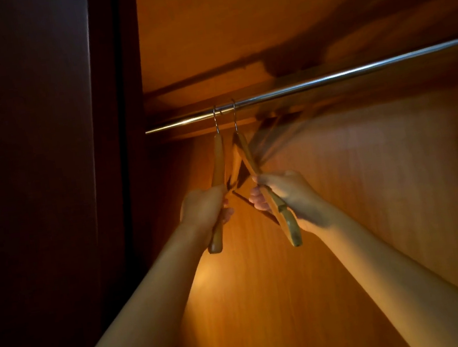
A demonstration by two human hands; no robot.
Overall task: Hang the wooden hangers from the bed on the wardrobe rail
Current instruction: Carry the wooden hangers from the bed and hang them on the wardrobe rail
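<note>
**Wooden hangers** (243, 147): 2 in view, curved orange-brown wood, each with a thin steel hook.

- **Location:** both hang near the left end of the long polished metal wardrobe rail (326, 78), their hooks side by side over it.
- **Left hanger** (217, 160): seen nearly edge-on and hanging close to upright. The hook (215, 119) is over the rail.
- **Right hanger** (286, 221): turned more open to the camera, with its 2 arms spreading below the hook (234, 118). Its lower bar crosses toward the left hanger.
- **Left grip** (203, 206): fingers wrapped round the near arm of the left hanger. It probably steadies the hanger so that it does not swing.
- **Right grip** (290, 197): fingers curled round the near arm of the right hanger, low on the arm. From there a small turn would square it to the rail.
- **Judgement:** both hooks look seated, and the 2 hangers sit close enough to tangle. The hold seems meant to part and align them before letting go.
- **Surroundings:** warm orange wood-grain back panel (376, 226) and a dark wardrobe door (40, 141) at left.
- **Bed:** not in view, so any remaining hangers cannot be counted.
</note>
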